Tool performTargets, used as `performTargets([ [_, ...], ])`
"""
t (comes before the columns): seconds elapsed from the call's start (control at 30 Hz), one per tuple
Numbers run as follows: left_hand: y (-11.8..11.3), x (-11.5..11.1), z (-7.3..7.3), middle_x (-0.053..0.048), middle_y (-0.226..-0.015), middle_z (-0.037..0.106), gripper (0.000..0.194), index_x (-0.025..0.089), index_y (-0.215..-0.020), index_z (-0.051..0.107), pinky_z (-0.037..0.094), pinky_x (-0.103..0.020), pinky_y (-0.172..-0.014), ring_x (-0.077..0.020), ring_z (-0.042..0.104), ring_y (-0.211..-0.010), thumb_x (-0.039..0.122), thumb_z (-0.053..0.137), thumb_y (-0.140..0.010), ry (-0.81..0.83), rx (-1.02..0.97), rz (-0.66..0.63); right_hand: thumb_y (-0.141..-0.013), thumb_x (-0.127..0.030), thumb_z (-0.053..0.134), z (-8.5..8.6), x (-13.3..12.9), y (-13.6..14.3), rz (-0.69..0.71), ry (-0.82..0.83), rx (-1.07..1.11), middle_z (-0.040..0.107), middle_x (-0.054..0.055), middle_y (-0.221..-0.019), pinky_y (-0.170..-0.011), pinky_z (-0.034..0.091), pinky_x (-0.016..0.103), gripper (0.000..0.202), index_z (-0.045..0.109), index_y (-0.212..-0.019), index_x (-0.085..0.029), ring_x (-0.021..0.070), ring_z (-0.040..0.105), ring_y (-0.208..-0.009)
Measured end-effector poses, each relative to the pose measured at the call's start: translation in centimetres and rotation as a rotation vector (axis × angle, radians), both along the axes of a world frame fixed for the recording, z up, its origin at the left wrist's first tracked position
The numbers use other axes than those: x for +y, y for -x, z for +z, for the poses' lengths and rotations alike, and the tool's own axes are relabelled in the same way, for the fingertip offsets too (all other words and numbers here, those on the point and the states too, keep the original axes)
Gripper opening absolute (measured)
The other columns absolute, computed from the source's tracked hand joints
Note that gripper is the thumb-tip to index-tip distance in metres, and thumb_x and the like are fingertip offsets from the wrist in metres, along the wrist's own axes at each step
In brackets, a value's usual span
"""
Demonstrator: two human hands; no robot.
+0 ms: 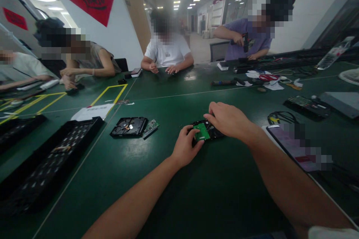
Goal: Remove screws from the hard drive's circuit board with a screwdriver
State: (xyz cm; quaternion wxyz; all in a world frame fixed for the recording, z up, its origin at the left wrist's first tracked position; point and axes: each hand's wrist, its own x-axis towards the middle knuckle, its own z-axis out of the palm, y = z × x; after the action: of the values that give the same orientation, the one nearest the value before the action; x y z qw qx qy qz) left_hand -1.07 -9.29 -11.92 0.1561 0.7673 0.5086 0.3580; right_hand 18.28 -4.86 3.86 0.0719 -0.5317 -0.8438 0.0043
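Observation:
A hard drive [213, 130] with a green circuit board [203, 130] facing up lies on the green table. My left hand [185, 145] grips its left end, thumb at the near edge and fingers curled over the board. Above the drive's far side is my right hand [228, 119], its fingers bent and drawn together near the far edge of the board. What those right fingers hold, if anything, is too small to make out. Left of my hands sit a black drive casing [129, 127] and a loose circuit board [150, 128] leaning beside it.
A long black tray [53, 157] stands at left, beside a paper sheet [92, 112]. At right lie a phone [294, 147], a coiled cable [282, 117] and another drive-like unit [307, 106]. Several people sit across the table; one holds a dark power tool [246, 43].

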Motion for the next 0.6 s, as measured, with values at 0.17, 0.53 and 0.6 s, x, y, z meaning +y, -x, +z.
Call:
performTargets([
  [0.17,1.3,1.3,0.0,-0.012,-0.129,0.060,0.026,0.022,-0.123,0.066,0.053,-0.046,-0.108,-0.0251,0.060,-0.123,0.029,0.049,-0.104,-0.070,-0.055,0.127,-0.095,-0.021,0.062,0.1,0.4,-0.8,0.164,0.030,0.076,0.072,0.010,-0.111,-0.086,0.048,0.034,0.013,0.064,-0.108,-0.019,0.0257,0.068,-0.101],
  [0.53,5.1,3.3,-0.9,-0.013,-0.111,0.065,0.030,0.022,-0.119,0.074,0.052,-0.052,-0.096,-0.0330,0.058,-0.109,0.021,0.053,-0.097,-0.114,0.290,0.382,-0.099,-0.032,0.060,0.0,0.5,-0.7,0.055,0.024,0.041,0.071,0.012,-0.109,-0.080,0.049,0.037,0.016,0.062,-0.108,-0.019,0.0283,0.069,-0.096],
  [0.6,4.9,3.2,-1.0,-0.012,-0.113,0.065,0.031,0.023,-0.122,0.073,0.052,-0.051,-0.097,-0.0322,0.059,-0.109,0.023,0.055,-0.097,-0.113,0.294,0.368,-0.093,-0.022,0.065,-0.2,0.8,-0.9,0.163,0.033,0.102,0.071,0.010,-0.115,-0.088,0.048,0.035,0.017,0.062,-0.110,-0.020,0.0258,0.067,-0.104],
])
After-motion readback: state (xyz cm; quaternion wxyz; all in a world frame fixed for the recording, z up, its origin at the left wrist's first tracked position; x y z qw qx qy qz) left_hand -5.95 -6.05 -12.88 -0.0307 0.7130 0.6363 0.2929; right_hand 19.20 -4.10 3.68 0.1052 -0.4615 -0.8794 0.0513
